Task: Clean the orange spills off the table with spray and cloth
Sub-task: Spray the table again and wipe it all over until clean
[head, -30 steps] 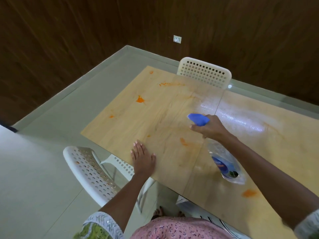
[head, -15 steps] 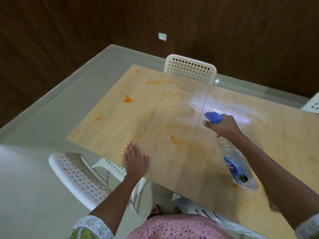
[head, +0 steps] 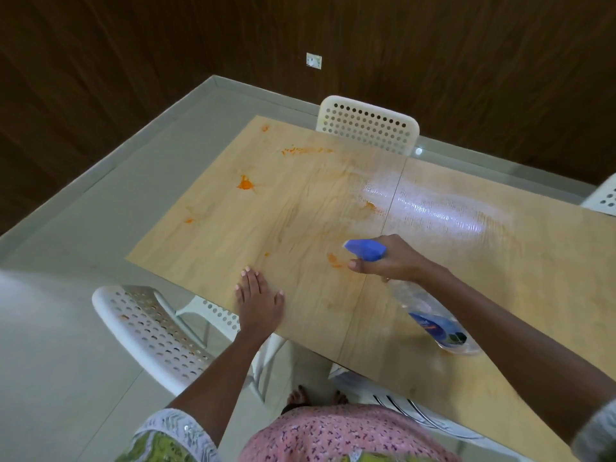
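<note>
The spray bottle (head: pixel 430 315) sits right of centre in the frame, held tilted above the desk (head: pixel 500 261), its clear body with a blue label slanting toward the lower right and its blue nozzle head (head: pixel 366 250) pointing left. The right hand (head: pixel 393 261) has its grip clamped around the bottle's neck just behind the nozzle, fingers curled under it. Just left of the nozzle, on the desk, lies an orange smear (head: pixel 334 260).

More orange spills mark the wooden top further out: a bright splat (head: pixel 245 184) in the upper left part of the surface, a small spot (head: pixel 189 220) nearer the left edge, a tiny dot (head: pixel 266 254) near the middle, a streak of specks (head: pixel 305 150) along the far side, and a dab (head: pixel 265 128) at the far left corner. A faint orange mark (head: pixel 370 205) sits beside the glossy wet patch (head: pixel 433 211) right of centre.

The left hand (head: pixel 258 300) lies flat on the near edge of the desk, fingers spread apart and holding nothing.

White perforated chairs stand around: one (head: pixel 368 123) at the far side, one (head: pixel 150 328) at the lower left with its seat partly under the desk, and a corner of another (head: pixel 605 196) at the right edge. The floor (head: pixel 83 228) is pale, and dark wooden panelling (head: pixel 133 61) with a small white wall plate (head: pixel 313 60) fills the top.
</note>
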